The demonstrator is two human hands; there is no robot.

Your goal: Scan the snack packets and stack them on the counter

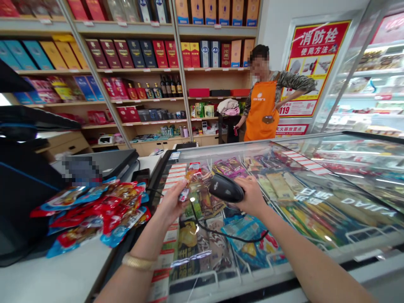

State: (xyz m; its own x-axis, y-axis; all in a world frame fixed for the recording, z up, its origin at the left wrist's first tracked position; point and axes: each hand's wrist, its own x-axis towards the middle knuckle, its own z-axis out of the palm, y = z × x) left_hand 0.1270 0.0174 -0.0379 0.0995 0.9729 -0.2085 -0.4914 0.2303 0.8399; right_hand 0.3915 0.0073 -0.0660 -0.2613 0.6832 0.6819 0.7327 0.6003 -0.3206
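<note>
In my left hand [173, 201] is a small snack packet [190, 176] with a red top, gripped between fingers and thumb above the glass lid of a freezer. My right hand [251, 194] is wrapped round a black barcode scanner [226, 188], whose head points left toward the packet. The scanner's black cable [221, 232] loops below it over the glass. To the left, a heap of red and blue snack packets [104, 210] lies on the white counter [75, 275].
Under the glass of the chest freezer [280, 145] lie many wrapped ice creams. A dark phone [141, 176] rests behind the packet heap, near black checkout equipment [25, 181]. A person in an orange apron [261, 111] stands beyond the freezer, before shelves of boxed goods [135, 54].
</note>
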